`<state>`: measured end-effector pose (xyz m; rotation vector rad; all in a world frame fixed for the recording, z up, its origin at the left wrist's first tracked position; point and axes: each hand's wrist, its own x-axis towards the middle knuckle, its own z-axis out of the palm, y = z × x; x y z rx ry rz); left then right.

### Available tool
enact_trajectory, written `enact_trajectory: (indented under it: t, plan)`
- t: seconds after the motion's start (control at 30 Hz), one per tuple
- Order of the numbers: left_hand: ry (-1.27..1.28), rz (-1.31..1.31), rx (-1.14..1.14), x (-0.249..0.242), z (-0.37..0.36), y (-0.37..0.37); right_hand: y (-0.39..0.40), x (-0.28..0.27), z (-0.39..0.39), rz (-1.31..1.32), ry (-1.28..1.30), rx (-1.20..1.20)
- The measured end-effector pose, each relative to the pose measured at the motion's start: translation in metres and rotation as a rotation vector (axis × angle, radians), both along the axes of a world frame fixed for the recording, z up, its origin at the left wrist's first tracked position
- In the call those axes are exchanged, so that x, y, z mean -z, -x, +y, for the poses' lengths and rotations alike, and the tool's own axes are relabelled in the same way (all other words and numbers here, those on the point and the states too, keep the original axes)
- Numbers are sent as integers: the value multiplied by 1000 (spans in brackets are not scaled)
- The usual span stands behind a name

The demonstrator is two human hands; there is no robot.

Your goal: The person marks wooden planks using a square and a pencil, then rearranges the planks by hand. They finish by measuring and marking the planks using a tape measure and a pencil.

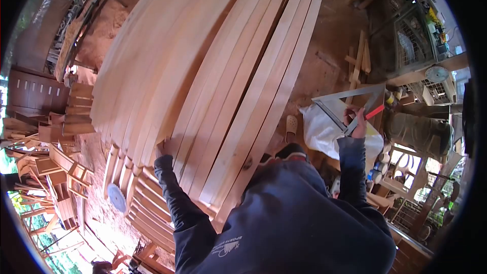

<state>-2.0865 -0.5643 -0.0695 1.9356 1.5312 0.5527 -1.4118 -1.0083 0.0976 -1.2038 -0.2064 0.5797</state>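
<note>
My left hand [163, 148] is at the near end of the upper layer of pale wooden boards [167, 71], its fingers curled at the end of one board and partly hidden. More boards [243, 137] lie side by side just right of it, with dark gaps between some. Off to the right, away from the boards, my right hand [358, 123] is closed on a metal triangular square [355, 92]. A red pencil-like stick [375, 111] juts out from the same hand. Below the square is a white plastic sack [317, 134].
One circular saw blade [116, 199] leans by stacked wooden pieces [149, 208] at lower left; another blade [437, 74] is at far right. Wooden frames and scraps [61, 172] are piled at left. Short timbers [359, 61] lie on the dusty floor. A clog [291, 126] shows beside the boards.
</note>
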Motion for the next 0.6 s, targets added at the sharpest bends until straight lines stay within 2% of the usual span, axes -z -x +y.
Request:
enact_trajectory:
  t: [0.07,0.1,0.17,0.23,0.3,0.37,0.43,0.5,0.53,0.57,0.6]
  plan:
    - [-266,80,80,-14,15,-76,-44,5,21,-103,15,-28]
    - [-215,143,-14,-27,18,-118,-75,18,26,-128,23,-46]
    - [-386,253,49,-37,30,-192,-138,37,35,-116,25,-74]
    - [12,457,-71,-68,40,-274,-197,58,40,-105,26,-79]
    - [-92,465,-277,-61,51,-318,-258,82,24,-106,108,-72]
    - [-69,464,-337,-66,62,-348,-335,117,-19,-143,206,-63]
    - [-137,528,-369,-64,71,-373,-389,109,-60,-133,337,-43]
    - [-63,634,-425,-79,70,-404,-431,80,-90,-250,295,-124]
    - [-34,674,-423,-85,79,-432,-450,75,-95,-259,316,-61]
    - [-184,869,-93,-60,87,-415,-464,67,-102,-268,342,23]
    - [4,1119,-48,-31,113,-407,-476,61,-117,-276,370,125]
